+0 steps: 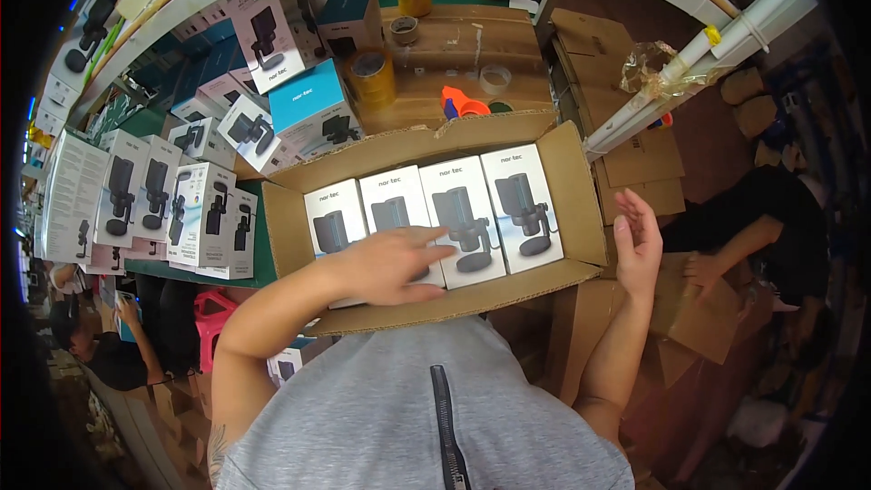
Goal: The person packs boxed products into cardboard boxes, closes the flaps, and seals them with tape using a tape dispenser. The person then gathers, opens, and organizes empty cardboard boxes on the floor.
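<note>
Four white boxes [467, 209] seemingly fill one open carton [579, 195].

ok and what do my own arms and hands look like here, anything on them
Your left hand and right hand are gloveless, with no watch or bracelet showing at either wrist. No sleeve covers your left forearm or right forearm. A dark marking, apparently a tattoo, shows on the upper left arm, beside your grey top with its dark front zipper.
</note>
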Motion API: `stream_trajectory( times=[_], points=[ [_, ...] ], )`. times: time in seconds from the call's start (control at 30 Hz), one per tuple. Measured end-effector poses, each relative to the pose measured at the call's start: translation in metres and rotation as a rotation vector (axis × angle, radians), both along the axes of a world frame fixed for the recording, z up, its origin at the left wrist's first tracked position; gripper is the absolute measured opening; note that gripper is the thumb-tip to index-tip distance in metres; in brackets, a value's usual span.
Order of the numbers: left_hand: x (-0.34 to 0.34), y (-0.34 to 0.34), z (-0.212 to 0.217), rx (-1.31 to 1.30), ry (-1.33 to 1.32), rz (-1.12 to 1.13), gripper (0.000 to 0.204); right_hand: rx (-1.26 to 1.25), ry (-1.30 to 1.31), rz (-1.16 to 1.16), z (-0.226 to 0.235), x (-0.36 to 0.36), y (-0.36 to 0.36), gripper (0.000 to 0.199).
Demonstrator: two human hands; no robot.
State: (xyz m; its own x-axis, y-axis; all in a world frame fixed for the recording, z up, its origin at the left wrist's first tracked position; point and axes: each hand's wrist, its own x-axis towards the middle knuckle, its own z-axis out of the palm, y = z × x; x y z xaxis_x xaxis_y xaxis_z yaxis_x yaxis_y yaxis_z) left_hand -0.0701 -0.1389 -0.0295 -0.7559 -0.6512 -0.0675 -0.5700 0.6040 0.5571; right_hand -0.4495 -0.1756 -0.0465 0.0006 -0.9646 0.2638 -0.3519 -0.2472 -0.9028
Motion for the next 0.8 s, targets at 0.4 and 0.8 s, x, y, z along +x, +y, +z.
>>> stream_trajectory(
  times=[0.4, 0.8],
  points=[
    [0.13, 0.066, -0.063, 0.269, 0.752, 1.041, 0.076, 0.443, 0.981, 0.448, -0.002, 0.066, 0.045, 0.084],
    [0.115, -0.007, -0.068, 0.701, -0.084, 0.306, 0.083, 0.472, 1.012, 0.642, 0.015, 0.101, -0.017, 0.097]
  ],
)
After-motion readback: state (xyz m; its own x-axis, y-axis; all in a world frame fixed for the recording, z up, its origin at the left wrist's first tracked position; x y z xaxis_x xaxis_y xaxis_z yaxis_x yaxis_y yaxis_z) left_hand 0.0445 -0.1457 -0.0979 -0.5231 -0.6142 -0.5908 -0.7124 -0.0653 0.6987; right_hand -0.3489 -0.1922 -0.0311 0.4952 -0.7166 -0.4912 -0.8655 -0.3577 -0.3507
